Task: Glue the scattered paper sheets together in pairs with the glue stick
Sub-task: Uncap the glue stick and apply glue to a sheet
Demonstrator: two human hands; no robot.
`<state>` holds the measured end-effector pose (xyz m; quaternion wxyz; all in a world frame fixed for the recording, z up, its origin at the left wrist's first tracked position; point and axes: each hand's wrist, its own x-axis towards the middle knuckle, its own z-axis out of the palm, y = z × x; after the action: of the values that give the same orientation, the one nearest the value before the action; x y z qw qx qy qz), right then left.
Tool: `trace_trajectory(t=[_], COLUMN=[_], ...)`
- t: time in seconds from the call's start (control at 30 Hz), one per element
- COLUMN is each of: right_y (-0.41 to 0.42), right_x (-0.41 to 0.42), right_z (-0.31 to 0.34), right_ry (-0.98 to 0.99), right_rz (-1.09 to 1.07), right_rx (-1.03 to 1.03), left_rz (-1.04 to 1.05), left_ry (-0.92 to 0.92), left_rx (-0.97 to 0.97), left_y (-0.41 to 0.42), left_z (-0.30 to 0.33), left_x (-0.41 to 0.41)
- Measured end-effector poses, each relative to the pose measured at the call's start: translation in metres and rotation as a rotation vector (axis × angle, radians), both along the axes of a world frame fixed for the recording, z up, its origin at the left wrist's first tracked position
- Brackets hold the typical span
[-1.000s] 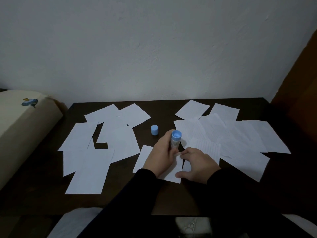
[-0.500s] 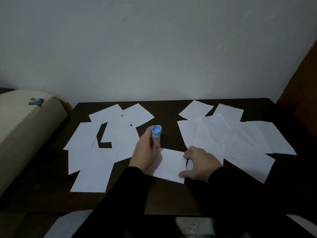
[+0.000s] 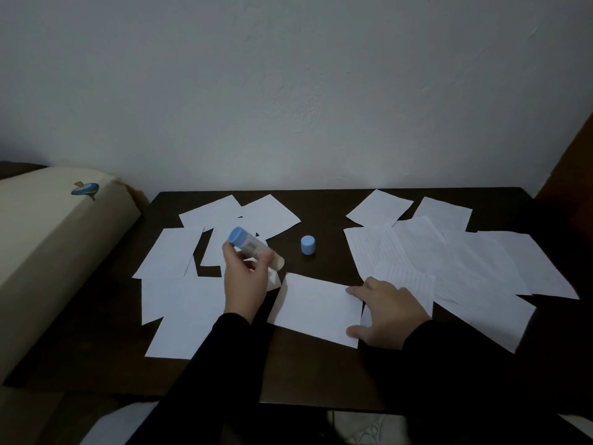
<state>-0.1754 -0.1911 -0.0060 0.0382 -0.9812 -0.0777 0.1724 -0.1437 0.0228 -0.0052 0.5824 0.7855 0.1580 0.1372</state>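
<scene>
Glue stick [image 3: 248, 246] — one, left hand's [image 3: 245, 285] grip, one cap [image 3: 308, 245]

The table [image 3: 321, 374] is dark brown. White paper sheets [image 3: 316, 308] cover it, some faintly lined. The glue stick [image 3: 248, 247] and cap [image 3: 308, 245] are light blue. Both sleeves [image 3: 224, 364] are black, the wall [image 3: 288, 91] pale grey.

The left hand [image 3: 244, 285] covers the middle of the glue stick [image 3: 253, 250], whose label print is too small to read; the right hand [image 3: 388, 311] hides the near sheet's [image 3: 316, 308] right edge, and overlapping sheets [image 3: 449, 264] conceal each other's edges
</scene>
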Motion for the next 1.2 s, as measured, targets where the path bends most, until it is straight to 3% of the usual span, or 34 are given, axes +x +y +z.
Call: trace_trajectory(t=[0.17, 0.3, 0.43, 0.67, 0.93, 1.2], right_y=[0.003, 0.004, 0.007, 0.025, 0.038, 0.028], right_x=[0.000, 0.000, 0.003, -0.009, -0.021, -0.009], right_z=[0.004, 0.000, -0.006, -0.011, -0.009, 0.001], right_ry=[-0.055, -0.220, -0.031, -0.026, -0.077, -0.121], right_rz=[-0.007, 0.062, 0.224, 0.122, 0.032, -0.011], right_rx=[-0.085, 0.069, 0.138, -0.081, -0.103, 0.000], left_rz=[0.021, 0.022, 0.024, 0.035, 0.041, 0.010], left_ry=[0.042, 0.102, 0.163, 0.177, 0.167, 0.188], left_rx=[-0.128, -0.204, -0.245, -0.271, -0.287, -0.231], left_y=[0.017, 0.023, 0.025, 0.021, 0.013, 0.004], left_z=[-0.011, -0.018, -0.021, -0.019, -0.012, -0.007], left_x=[0.001, 0.001, 0.001, 0.005, 0.008, 0.004])
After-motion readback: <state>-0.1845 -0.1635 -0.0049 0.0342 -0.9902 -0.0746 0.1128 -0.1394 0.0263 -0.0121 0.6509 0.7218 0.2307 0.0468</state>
